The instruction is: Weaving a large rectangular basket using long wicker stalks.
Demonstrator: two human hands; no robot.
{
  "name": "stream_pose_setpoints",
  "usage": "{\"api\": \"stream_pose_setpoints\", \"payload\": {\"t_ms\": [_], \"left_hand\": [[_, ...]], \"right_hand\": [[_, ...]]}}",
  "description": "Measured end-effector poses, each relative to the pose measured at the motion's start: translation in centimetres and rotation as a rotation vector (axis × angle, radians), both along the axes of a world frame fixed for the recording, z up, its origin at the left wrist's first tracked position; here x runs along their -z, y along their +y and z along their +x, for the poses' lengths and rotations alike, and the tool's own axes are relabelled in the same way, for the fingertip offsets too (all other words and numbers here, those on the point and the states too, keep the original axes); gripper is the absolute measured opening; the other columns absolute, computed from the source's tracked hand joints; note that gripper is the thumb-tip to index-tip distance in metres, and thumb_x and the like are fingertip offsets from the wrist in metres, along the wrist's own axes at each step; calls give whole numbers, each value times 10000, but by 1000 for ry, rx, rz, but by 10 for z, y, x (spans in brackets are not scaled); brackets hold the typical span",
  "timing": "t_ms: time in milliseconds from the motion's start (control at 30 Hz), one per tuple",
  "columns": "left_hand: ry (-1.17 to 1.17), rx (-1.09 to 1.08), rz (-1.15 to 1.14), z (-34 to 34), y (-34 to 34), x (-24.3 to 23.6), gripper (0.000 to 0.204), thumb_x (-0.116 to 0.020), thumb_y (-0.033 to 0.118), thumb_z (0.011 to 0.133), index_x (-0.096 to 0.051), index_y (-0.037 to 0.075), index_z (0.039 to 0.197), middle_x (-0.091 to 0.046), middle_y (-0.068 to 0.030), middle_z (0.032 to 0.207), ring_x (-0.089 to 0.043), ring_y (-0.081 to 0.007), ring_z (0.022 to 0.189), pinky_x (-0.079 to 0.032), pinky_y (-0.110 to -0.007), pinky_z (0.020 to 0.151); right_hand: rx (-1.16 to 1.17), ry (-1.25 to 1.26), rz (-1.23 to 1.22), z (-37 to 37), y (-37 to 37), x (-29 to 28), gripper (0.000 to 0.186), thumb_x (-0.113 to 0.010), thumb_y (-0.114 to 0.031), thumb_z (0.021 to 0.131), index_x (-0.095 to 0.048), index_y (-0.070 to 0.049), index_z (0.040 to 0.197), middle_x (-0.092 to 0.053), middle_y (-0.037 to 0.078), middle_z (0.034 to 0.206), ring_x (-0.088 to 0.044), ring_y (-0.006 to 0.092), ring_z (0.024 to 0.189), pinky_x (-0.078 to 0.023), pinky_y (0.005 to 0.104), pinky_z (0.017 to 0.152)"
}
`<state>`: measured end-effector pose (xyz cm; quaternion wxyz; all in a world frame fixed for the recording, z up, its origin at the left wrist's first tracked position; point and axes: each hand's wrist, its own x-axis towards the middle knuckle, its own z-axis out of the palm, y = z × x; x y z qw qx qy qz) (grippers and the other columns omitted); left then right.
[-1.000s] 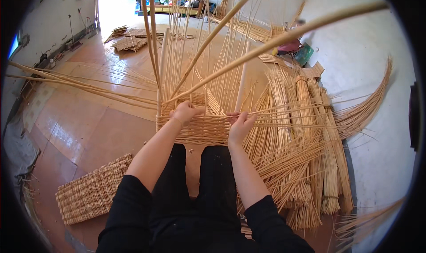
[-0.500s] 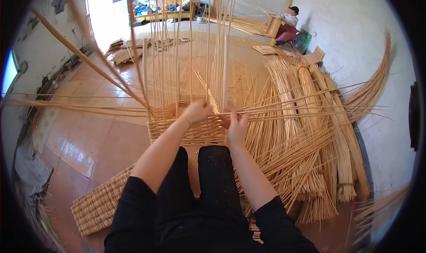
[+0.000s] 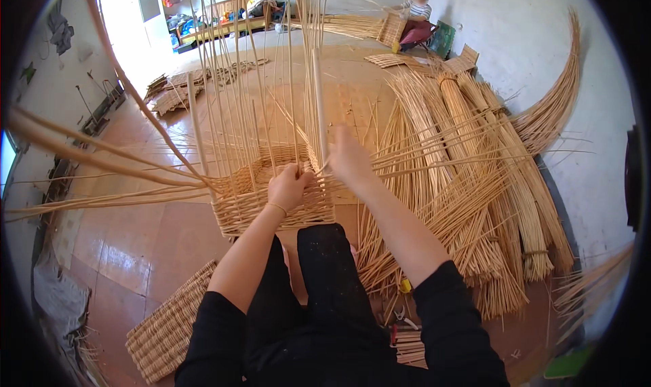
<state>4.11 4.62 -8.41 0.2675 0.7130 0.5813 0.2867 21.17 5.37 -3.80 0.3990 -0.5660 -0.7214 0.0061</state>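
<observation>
A half-woven wicker basket [image 3: 268, 214] stands just beyond my knees, with tall thin upright rods [image 3: 255, 71] rising from its walls. At its near right corner a thicker pale post [image 3: 319, 99] sticks up. My left hand [image 3: 288, 185] is closed on the near rim, fingertips pinching a wicker rod in the weave. Beside the corner post, my right hand [image 3: 348, 158] is raised and closed around a wicker rod; part of its grip is hidden. Long loose rods [image 3: 115, 200] fan out to the left from the basket, and others [image 3: 468, 153] stretch to the right.
Bundles of wicker rods [image 3: 475, 204] cover the floor at right. A woven panel [image 3: 169, 322] lies at lower left. Pliers [image 3: 405, 317] lie by my right leg. Another person [image 3: 417, 21] sits far back. Flat woven pieces [image 3: 178, 99] lie at far left.
My right hand has risen from the rim to beside the corner post. My left hand has shifted lower along the near rim. The view has swung, so the basket appears farther left.
</observation>
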Motion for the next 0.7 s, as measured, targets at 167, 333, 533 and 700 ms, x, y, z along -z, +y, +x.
{"api": "stream_pose_setpoints", "payload": {"t_ms": [167,333,533,700], "left_hand": [[5,-180,79,6,-11,-2,391,-593,439,837,-554,56,770,-624,-157,749,-598,-332,782,-432,-424,763],[-46,-110,-9,-4,1,-4,379,-632,424,803,-589,48,775,-633,-116,728,-613,-271,740,-455,-377,708],[42,-72,44,-4,7,-3,367,-659,385,795,-598,23,811,-636,-98,726,-613,-221,695,-469,-347,664],[-110,-19,-127,-23,12,-10,371,-531,391,870,-607,31,914,-658,-116,783,-637,-222,798,-463,-340,771]], "right_hand": [[38,-127,-175,-37,13,-34,541,-526,-27,824,-331,-40,1329,-543,276,1090,-624,364,862,-507,477,683],[111,-191,-387,-1,5,-21,472,-440,-432,935,-622,-47,1139,-573,236,1099,-617,413,878,-499,499,712],[-66,-719,-479,37,-15,-9,746,-278,-688,893,-682,-91,1084,-570,185,1217,-509,329,1152,-336,484,995],[-122,-680,-677,20,-24,-54,815,-278,-732,864,-689,-43,1010,-650,152,1082,-589,303,1065,-421,442,942]]}}
